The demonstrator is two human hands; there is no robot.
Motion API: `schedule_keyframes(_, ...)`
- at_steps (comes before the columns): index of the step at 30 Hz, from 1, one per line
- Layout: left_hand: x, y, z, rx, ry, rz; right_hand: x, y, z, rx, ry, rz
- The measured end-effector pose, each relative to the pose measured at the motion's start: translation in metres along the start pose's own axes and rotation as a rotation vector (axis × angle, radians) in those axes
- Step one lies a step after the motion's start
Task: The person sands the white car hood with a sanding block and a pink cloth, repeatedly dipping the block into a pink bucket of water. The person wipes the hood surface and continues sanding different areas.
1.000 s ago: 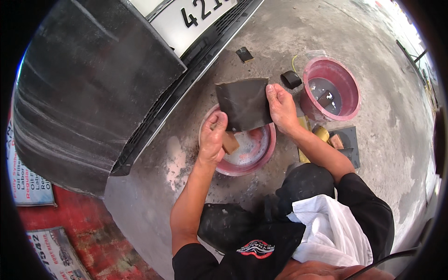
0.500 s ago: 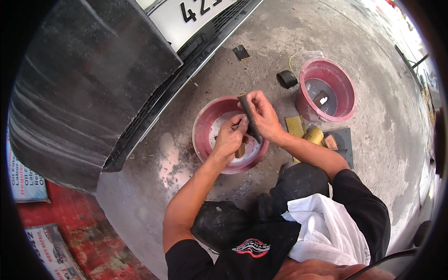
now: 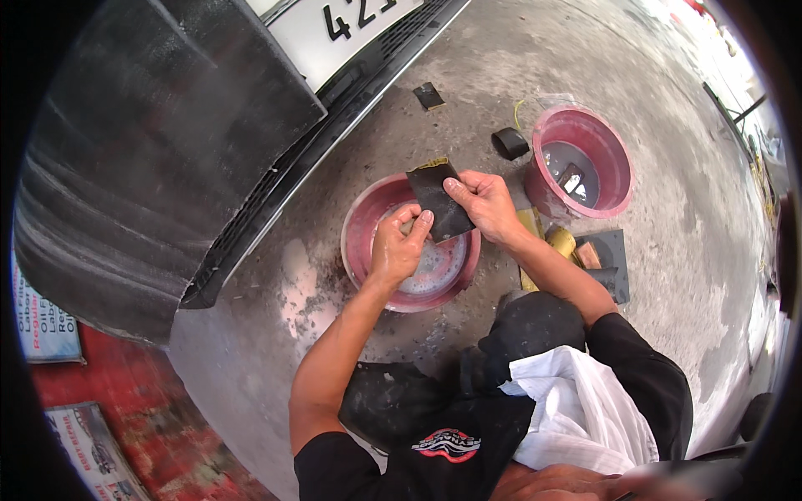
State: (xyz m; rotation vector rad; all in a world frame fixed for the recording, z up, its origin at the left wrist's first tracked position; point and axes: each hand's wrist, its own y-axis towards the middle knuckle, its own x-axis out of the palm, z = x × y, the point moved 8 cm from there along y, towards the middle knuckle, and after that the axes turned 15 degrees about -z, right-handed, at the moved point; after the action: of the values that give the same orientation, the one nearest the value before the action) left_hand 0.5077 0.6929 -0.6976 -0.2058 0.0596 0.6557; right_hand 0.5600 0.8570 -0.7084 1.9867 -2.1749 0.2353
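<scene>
A dark sheet of sandpaper (image 3: 434, 194) with a ragged yellowish top edge is stretched between my hands, over a pink basin (image 3: 357, 221) of cloudy water. My right hand (image 3: 487, 205) grips its right edge, thumb lying on the dark face. At the lower left edge, my left hand (image 3: 398, 244) pinches the sheet between thumb and fingers. The sheet faces up nearly flat and covers part of the basin's rim. Whether anything else sits in my left palm is hidden.
A taller pink tub (image 3: 625, 159) with grey water stands at the right. Near it lie a black curled piece (image 3: 510, 144), a yellow roll (image 3: 561, 244) and a dark flat sheet (image 3: 616, 250). A sandpaper scrap (image 3: 428, 96) lies farther off. The car bumper (image 3: 167, 167) fills the left.
The sandpaper was curled and seen nearly edge-on; it has been turned and flattened, showing its dark face. My right hand has shifted slightly right and down. A brown block below my left hand no longer shows.
</scene>
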Motion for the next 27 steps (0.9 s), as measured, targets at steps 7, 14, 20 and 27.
schedule_keyframes(7,-0.007,0.003,0.005,0.043,0.152,-0.033,-0.011,0.003,-0.006,-0.139,-0.212,0.088)
schedule_keyframes(14,0.015,0.001,0.001,-0.087,-0.471,-0.135,0.006,-0.009,-0.026,-0.172,-0.535,0.168)
schedule_keyframes(20,-0.026,-0.004,-0.018,-0.035,-0.485,0.260,0.033,0.003,-0.005,0.073,-0.123,-0.137)
schedule_keyframes(27,-0.029,-0.003,-0.011,-0.006,-0.697,0.402,0.070,0.002,0.038,0.101,-0.202,-0.456)
